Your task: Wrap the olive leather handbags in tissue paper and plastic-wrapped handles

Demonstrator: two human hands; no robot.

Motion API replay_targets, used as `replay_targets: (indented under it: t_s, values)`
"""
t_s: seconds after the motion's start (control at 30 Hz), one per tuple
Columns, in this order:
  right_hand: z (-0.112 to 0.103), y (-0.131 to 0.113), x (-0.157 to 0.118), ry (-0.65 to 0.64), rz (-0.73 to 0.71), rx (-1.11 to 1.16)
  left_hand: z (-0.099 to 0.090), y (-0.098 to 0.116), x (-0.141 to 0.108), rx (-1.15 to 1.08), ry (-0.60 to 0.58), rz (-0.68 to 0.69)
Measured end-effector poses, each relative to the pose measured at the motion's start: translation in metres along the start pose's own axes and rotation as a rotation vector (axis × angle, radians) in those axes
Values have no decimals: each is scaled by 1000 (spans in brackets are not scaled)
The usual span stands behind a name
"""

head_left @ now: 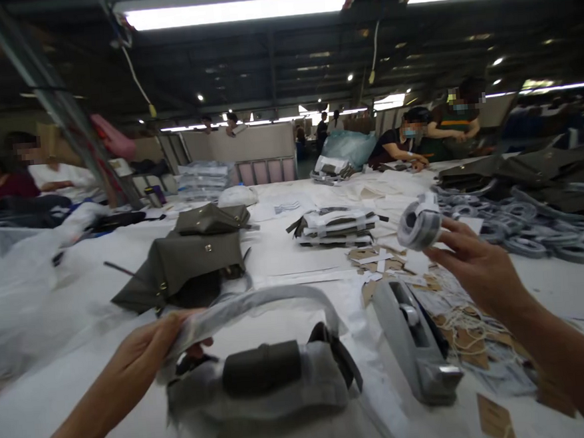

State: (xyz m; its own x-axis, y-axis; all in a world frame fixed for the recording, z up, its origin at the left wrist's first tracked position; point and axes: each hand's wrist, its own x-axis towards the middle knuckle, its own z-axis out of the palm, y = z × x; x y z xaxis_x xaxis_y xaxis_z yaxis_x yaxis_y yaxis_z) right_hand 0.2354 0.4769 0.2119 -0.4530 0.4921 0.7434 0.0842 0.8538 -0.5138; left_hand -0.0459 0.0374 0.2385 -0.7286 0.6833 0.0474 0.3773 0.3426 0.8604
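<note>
**First observer:** From where we stand, locate the main item.

**Second observer:** The olive-grey bag (260,369) sits on the white work surface (270,264), directly before the person. Pale wrapping (323,380) covers part of its body; its wrapped handle (258,303) arches above.

**First observer:** State the condition of the left hand (154,349).

**Second observer:** Fingers clamped on the left end of that handle.

**First observer:** And the right hand (467,257)?

**Second observer:** Raised clear of the surface, thumb and fingers pinching the edge of a grey coil (419,227). (Similar coils (542,221) lie heaped beyond it, to the right.)

**First observer:** List the adjacent items.

**Second observer:** A grey tape dispenser (415,337) stands just right of the bag. Beside it are scattered brown cards (493,415) and white strings (467,323). Ahead is a stack of wrapped bags (340,225); ahead and left, unwrapped bags (202,255). At the far side, a masked person (389,147) bends over the surface.
</note>
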Motion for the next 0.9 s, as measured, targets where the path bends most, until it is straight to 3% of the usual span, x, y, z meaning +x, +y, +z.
replay_targets:
  t_s: [0.1, 0.2, 0.23, 0.3, 0.43, 0.57, 0.67, 0.9]
  values:
    - [0, -103, -44, -182, -159, 192, -9, 11, -3, 2, -273, 77]
    - [18, -181, -93, -282, -209, 296, -9, 18, 0, -73, -502, 160]
    - [28, -200, -107, -303, -226, 315, -8, 18, 2, -129, -525, 162]
    - [53, -226, -131, -307, -259, 328, -3, 18, 6, -292, -463, 155]
    - [110, -238, -150, -242, -207, 207, 6, 27, 15, -563, -240, 165]
    - [149, -231, -140, -173, -153, 80, 13, 41, 8, -640, -175, 192]
    - [162, -235, -134, -173, -175, 77, 21, 40, -9, -565, -178, 181]
    - [167, -260, -136, -144, -227, 128, 27, 31, -32, -296, -92, 331]
